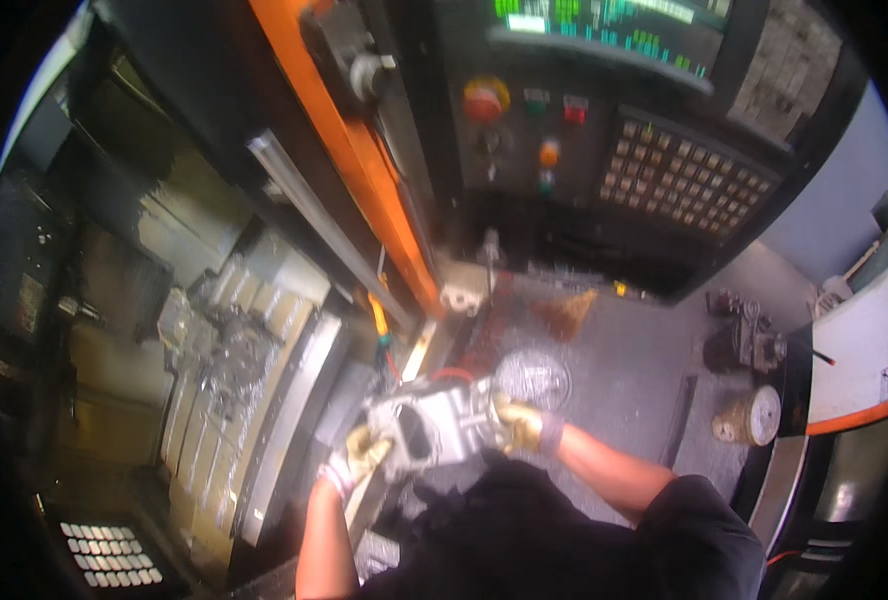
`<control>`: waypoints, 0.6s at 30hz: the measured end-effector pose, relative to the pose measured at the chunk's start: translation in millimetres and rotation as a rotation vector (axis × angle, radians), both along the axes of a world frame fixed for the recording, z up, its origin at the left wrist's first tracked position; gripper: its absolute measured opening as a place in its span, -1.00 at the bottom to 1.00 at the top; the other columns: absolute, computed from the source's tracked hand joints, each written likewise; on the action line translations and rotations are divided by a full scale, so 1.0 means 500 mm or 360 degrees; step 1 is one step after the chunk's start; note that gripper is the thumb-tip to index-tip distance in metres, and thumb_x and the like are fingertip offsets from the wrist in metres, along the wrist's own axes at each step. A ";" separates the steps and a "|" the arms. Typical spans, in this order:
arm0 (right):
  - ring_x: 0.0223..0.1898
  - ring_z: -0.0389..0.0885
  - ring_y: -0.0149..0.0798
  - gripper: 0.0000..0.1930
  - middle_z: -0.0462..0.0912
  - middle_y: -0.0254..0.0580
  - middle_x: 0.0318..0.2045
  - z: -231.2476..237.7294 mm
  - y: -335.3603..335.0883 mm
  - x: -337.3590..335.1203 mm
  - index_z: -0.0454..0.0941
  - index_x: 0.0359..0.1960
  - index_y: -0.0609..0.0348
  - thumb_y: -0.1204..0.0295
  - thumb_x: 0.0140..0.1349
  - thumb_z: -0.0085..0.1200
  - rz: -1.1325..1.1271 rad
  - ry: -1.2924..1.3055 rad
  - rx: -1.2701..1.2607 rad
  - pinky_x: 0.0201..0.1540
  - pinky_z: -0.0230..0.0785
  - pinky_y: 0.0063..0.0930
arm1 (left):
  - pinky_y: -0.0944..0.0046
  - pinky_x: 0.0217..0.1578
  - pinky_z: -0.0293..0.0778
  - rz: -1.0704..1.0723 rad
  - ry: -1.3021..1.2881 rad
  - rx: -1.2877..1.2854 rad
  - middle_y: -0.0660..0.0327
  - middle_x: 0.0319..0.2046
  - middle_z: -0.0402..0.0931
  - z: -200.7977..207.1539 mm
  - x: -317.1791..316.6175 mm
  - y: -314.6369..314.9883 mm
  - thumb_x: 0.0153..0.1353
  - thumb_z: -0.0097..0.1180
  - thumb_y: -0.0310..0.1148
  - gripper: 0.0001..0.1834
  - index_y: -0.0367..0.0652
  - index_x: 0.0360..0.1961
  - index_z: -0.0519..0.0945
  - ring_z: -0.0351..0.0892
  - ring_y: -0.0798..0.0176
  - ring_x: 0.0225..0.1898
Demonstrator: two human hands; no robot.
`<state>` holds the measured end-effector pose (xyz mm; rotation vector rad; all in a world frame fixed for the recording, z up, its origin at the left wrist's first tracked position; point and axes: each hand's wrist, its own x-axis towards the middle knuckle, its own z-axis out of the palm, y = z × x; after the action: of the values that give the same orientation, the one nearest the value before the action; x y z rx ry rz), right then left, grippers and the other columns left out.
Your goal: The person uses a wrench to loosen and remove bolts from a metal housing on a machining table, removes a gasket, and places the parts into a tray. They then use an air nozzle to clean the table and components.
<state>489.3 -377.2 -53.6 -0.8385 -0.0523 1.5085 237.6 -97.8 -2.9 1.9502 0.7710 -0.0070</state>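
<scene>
A grey cast-metal housing (434,428) with a large opening in its face is held in front of my body. My left hand (366,455), in a pale yellowish glove, is closed on the housing's left edge. On the opposite end, my right hand (522,424), gloved alike, grips the housing's right side. Part of the fingers of both hands is hidden behind the casting. To the left of my left hand lies the machine's slotted table (294,385), with a metal fixture (226,350) and wet-looking chips on it.
Ahead stands a control panel (684,175) with a lit screen (614,40) and a red stop button (485,101). An orange door frame (349,150) rises beside the machine opening. A round tin (749,417) and dark metal tooling (744,335) stand at the right. A round silvery object (532,380) sits beyond my right hand.
</scene>
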 end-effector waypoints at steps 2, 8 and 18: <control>-0.28 0.70 -0.19 -0.63 0.70 -0.25 -0.22 -0.074 -0.039 -0.004 0.58 0.11 0.12 0.23 0.36 0.16 -0.0140 -0.0165 -0.0644 -0.41 0.56 -0.23 | 0.14 0.05 0.56 -0.0030 0.0224 -0.0026 0.03 -0.06 0.73 -0.078 -0.030 0.015 0.37 0.22 0.04 -0.43 -0.30 0.08 0.65 0.69 0.05 0.01; -0.06 0.71 -0.31 -0.58 0.74 -0.34 -0.05 -0.481 -0.117 0.040 0.60 0.17 0.00 0.13 0.38 -0.02 0.1262 -0.1905 -0.1628 -0.10 0.56 -0.38 | 0.03 -0.23 0.56 0.1095 0.0898 -0.0329 -0.05 -0.28 0.71 -0.163 -0.392 -0.020 0.43 0.07 -0.08 -0.54 -0.34 -0.02 0.61 0.66 0.02 -0.34; 0.17 0.57 -0.24 -0.60 0.64 -0.26 0.13 -0.796 -0.081 0.126 0.55 0.22 0.10 0.18 0.47 -0.02 -0.1070 -0.0552 -0.1307 0.26 0.37 -0.33 | 0.12 -0.31 0.54 0.0995 0.1180 -0.0202 0.10 -0.29 0.73 -0.191 -0.584 -0.074 0.40 0.13 -0.15 -0.65 -0.25 -0.10 0.70 0.70 0.17 -0.33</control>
<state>552.4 -417.8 -451.7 -1.5731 0.5755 0.7007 -54.5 -135.0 -98.3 1.4948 1.7917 -0.4070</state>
